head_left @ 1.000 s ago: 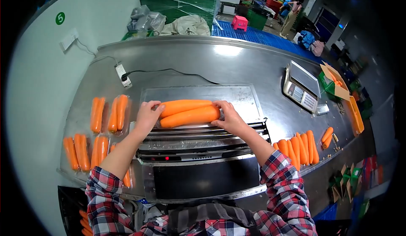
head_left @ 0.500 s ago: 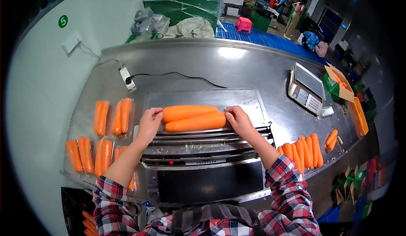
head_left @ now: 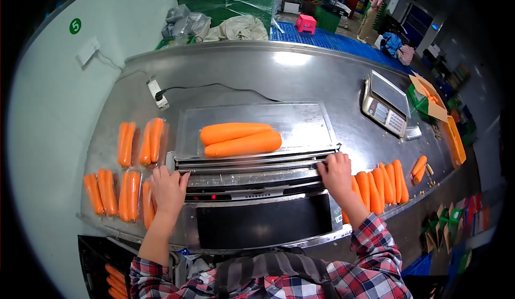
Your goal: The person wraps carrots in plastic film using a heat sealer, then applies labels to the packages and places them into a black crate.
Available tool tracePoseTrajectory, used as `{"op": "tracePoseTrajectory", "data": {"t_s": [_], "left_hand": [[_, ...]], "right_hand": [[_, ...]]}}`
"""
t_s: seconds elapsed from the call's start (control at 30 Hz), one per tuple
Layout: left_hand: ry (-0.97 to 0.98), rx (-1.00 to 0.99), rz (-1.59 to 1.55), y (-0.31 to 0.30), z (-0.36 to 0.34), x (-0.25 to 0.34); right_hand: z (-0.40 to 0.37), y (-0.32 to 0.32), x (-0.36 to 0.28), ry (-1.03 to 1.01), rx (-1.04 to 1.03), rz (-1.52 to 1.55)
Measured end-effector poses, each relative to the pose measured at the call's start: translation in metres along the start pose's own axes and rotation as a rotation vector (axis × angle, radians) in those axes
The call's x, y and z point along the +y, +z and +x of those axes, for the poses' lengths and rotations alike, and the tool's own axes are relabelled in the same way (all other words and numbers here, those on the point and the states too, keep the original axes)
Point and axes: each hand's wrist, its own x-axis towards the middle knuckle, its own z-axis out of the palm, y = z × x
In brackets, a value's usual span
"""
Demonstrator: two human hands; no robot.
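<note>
Two large carrots (head_left: 241, 138) lie side by side on clear plastic film on the plate of a film wrapping machine (head_left: 263, 180). My left hand (head_left: 169, 189) is at the left end of the machine's front bar, fingers bent and thumb pointing inward. At the right end of the rollers is my right hand (head_left: 338, 174), its fingers curled down. Both hands seem to pinch the edges of the plastic film (head_left: 247, 179) stretched across the bar; the fingertips are partly hidden. Wrapped carrot packs (head_left: 130, 196) lie beside my left hand. Loose carrots (head_left: 379, 188) lie in a row beside my right.
A weighing scale (head_left: 385, 106) stands at the right, near a carton of carrots (head_left: 428, 96) and a yellow crate (head_left: 456, 141). A power strip (head_left: 157, 93) with a black cable lies at the back left. Below the table's left edge is a black crate of carrots (head_left: 115, 280).
Both hands have left the ends of the two carrots and come back toward me, spreading apart to the machine's front bar. The carrots stay on the plate. The camera view has shifted slightly.
</note>
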Motion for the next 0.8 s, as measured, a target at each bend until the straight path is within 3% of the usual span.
{"op": "tracePoseTrajectory", "data": {"t_s": [0.1,0.27,0.3,0.4,0.43,0.53,0.6,0.67,0.7,0.8], "left_hand": [[-0.037,0.006,0.015,0.000,0.006,0.016],[-0.083,-0.111,-0.268,0.026,0.012,0.017],[0.004,0.001,-0.290,0.039,0.013,0.013],[-0.220,-0.217,-0.525,0.048,0.025,0.008],[-0.339,-0.321,-0.682,0.041,0.028,0.006],[-0.776,-0.510,-1.715,0.004,0.022,0.004],[-0.952,-0.551,-2.047,-0.039,0.019,0.008],[-0.836,-0.439,-2.266,-0.081,0.031,0.003],[-0.779,-0.385,-2.373,-0.089,0.035,0.002],[-0.231,-0.406,-2.535,-0.079,0.092,-0.005]], "right_hand": [[-0.003,0.012,-0.026,-0.038,-0.087,-0.101],[0.008,0.022,-0.065,-0.005,-0.067,0.209],[0.011,0.025,-0.067,0.005,-0.090,0.209],[0.014,0.022,-0.064,0.082,-0.173,0.408],[0.014,0.017,-0.061,0.144,-0.234,0.523],[0.007,-0.029,-0.055,0.254,-0.481,0.953],[-0.001,-0.054,-0.049,0.342,-0.550,1.356],[0.011,-0.083,-0.048,0.352,-0.541,1.872],[0.025,-0.089,-0.044,0.228,-0.462,1.960],[0.089,-0.086,-0.050,0.191,-0.174,2.116]]}}
